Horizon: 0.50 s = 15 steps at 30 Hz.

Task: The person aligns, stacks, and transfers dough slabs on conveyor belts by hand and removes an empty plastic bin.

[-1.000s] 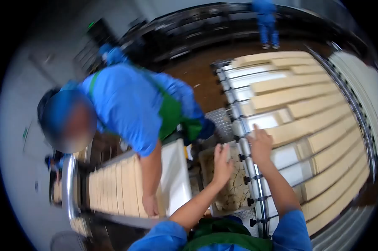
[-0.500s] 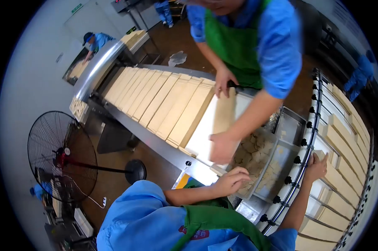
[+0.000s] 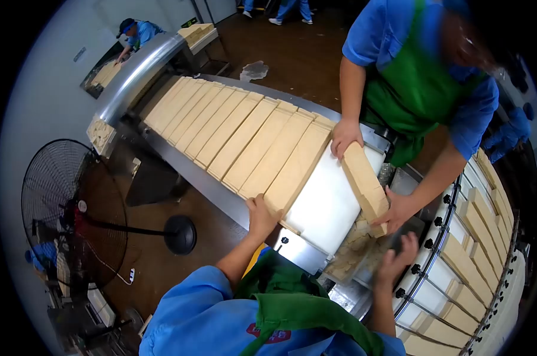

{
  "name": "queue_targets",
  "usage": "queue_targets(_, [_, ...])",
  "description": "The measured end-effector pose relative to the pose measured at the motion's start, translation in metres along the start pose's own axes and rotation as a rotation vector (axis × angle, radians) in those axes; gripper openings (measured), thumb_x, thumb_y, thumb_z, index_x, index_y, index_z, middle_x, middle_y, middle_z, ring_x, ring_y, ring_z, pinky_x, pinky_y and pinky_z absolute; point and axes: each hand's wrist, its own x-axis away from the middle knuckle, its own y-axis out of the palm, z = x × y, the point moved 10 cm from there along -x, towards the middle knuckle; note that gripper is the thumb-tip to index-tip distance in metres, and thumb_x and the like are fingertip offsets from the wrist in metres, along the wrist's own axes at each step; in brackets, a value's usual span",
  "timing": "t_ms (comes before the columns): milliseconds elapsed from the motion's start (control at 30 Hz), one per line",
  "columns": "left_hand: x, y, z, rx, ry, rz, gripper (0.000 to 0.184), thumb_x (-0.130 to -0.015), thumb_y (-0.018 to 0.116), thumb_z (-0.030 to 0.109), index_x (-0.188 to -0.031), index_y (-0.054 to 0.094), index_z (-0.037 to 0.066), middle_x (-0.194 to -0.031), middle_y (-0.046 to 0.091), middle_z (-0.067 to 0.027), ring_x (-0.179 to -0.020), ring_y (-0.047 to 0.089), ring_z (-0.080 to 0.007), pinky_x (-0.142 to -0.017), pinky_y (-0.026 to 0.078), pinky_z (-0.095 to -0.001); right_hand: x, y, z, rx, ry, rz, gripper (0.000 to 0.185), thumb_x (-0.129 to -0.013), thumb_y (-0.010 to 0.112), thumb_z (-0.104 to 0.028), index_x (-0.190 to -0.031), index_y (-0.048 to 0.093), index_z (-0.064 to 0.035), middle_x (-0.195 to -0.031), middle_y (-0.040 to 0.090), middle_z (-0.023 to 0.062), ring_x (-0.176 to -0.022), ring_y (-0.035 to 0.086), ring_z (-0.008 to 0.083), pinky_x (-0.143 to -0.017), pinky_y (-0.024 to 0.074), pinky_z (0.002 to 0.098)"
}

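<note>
My left hand (image 3: 262,218) is at the near end of the last pale stack (image 3: 298,169) in the row on the white belt (image 3: 322,199), its fingers resting on the end. My right hand (image 3: 396,261) hangs over the trays, fingers spread, holding nothing, close to the co-worker's hand. Across the belt, a co-worker (image 3: 399,77) holds a loose pale stack (image 3: 364,184) by both ends, at a slant over the belt and the scrap tray. Broken pale pieces (image 3: 354,243) lie in the tray below.
To the right, a second conveyor (image 3: 431,285) carries more stacks between dark guide rods. A curved metal hood (image 3: 139,77) spans the belt's far end. At the left stands a black fan (image 3: 72,219). Another person (image 3: 139,35) works at the back left.
The view has turned toward the left belt. My left hand has moved to the row's last stack, and my right hand has left the right conveyor. The co-worker's stack has swung to a slant.
</note>
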Motion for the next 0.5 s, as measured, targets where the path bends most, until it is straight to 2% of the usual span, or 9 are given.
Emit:
queue_targets(33, [-0.004, 0.007, 0.001, -0.007, -0.012, -0.079, 0.074, -0.071, 0.077, 0.022, -0.126, 0.037, -0.006, -0.122, 0.032, -0.0289, -0.109, 0.043, -0.0427, -0.094, 0.04, -0.0423, 0.003, 0.022, -0.02, -0.009, -0.023, -0.106, 0.043, -0.086, 0.05, -0.029, -0.117, 0.051, 0.0008, -0.125, 0.046, 0.0215, -0.12, 0.038, 0.0372, -0.102, 0.0254, 0.0467])
queue_targets(67, [-0.005, 0.009, 0.004, -0.022, -0.006, -0.062, 0.075, -0.069, 0.078, 0.021, -0.125, 0.037, -0.006, -0.122, 0.033, -0.029, -0.109, 0.044, -0.0431, -0.094, 0.041, -0.0429, 0.008, 0.047, -0.035, -0.018, -0.044, -0.211, 0.044, -0.084, 0.052, -0.03, -0.116, 0.05, -0.0001, -0.126, 0.045, 0.0215, -0.12, 0.037, 0.0373, -0.101, 0.0252, 0.0471])
queue_targets(133, [-0.004, 0.017, 0.016, -0.043, 0.014, -0.132, 0.075, -0.068, 0.079, 0.02, -0.125, 0.036, -0.006, -0.121, 0.035, -0.0281, -0.109, 0.043, -0.044, -0.094, 0.041, -0.0442, 0.004, 0.097, -0.058, -0.039, -0.047, -0.385, 0.044, -0.08, 0.056, -0.026, -0.117, 0.05, -0.002, -0.126, 0.044, 0.0204, -0.118, 0.038, 0.0368, -0.099, 0.0245, 0.0487])
queue_targets(233, [-0.003, 0.021, 0.035, -0.054, 0.059, -0.179, 0.078, -0.068, 0.079, 0.019, -0.126, 0.034, -0.007, -0.12, 0.036, -0.0273, -0.11, 0.044, -0.0446, -0.095, 0.04, -0.0459, -0.01, 0.17, -0.06, -0.035, -0.027, -0.411, 0.046, -0.079, 0.062, -0.024, -0.119, 0.051, -0.003, -0.129, 0.042, 0.0193, -0.12, 0.036, 0.0371, -0.1, 0.024, 0.0497])
queue_targets(300, [-0.006, 0.024, 0.034, 0.082, 0.014, -0.22, 0.082, -0.064, 0.081, 0.015, -0.126, 0.032, -0.004, -0.121, 0.035, -0.0282, -0.111, 0.04, -0.0466, -0.096, 0.037, -0.0474, -0.024, 0.221, -0.058, 0.021, -0.006, -0.46, 0.051, -0.079, 0.064, -0.025, -0.122, 0.05, -0.0021, -0.132, 0.04, 0.0199, -0.121, 0.035, 0.0378, -0.101, 0.0243, 0.0501])
queue_targets(400, [-0.009, 0.025, 0.036, 0.022, 0.024, -0.306, 0.087, -0.067, 0.08, 0.023, -0.13, 0.028, -0.007, -0.121, 0.037, -0.0287, -0.114, 0.04, -0.0461, -0.095, 0.039, -0.048, -0.047, 0.297, -0.045, 0.12, 0.088, -0.569, 0.064, -0.082, 0.062, -0.033, -0.131, 0.042, 0.0015, -0.14, 0.031, 0.0229, -0.125, 0.031, 0.0387, -0.103, 0.0247, 0.0496])
queue_targets(433, [-0.008, 0.029, 0.033, -0.012, 0.002, -0.363, 0.089, -0.069, 0.079, 0.026, -0.132, 0.026, -0.007, -0.12, 0.038, -0.029, -0.114, 0.041, -0.0464, -0.093, 0.04, -0.0486, -0.058, 0.318, -0.041, 0.156, 0.129, -0.596, 0.065, -0.083, 0.06, -0.037, -0.133, 0.04, -0.0001, -0.142, 0.028, 0.0231, -0.127, 0.03, 0.0383, -0.103, 0.0254, 0.0489])
queue_targets(467, [-0.009, 0.028, 0.037, -0.184, 0.227, -0.211, 0.092, -0.072, 0.075, 0.034, -0.134, 0.021, -0.009, -0.118, 0.04, -0.0299, -0.105, 0.05, -0.0463, -0.084, 0.047, -0.0495, -0.069, 0.335, -0.039, 0.191, 0.17, -0.623, 0.067, -0.085, 0.057, -0.041, -0.136, 0.039, -0.0017, -0.145, 0.025, 0.0233, -0.128, 0.03, 0.0379, -0.103, 0.026, 0.0482])
queue_targets(500, [-0.011, 0.028, 0.041, -0.18, 0.238, -0.217, 0.092, -0.072, 0.075, 0.034, -0.134, 0.021, -0.009, -0.118, 0.04, -0.0299, -0.105, 0.05, -0.0463, -0.084, 0.047, -0.0495, -0.085, 0.346, -0.041, 0.199, 0.178, -0.615, 0.067, -0.085, 0.057, -0.041, -0.136, 0.039, -0.0017, -0.145, 0.025, 0.0233, -0.128, 0.03, 0.0379, -0.103, 0.026, 0.0482])
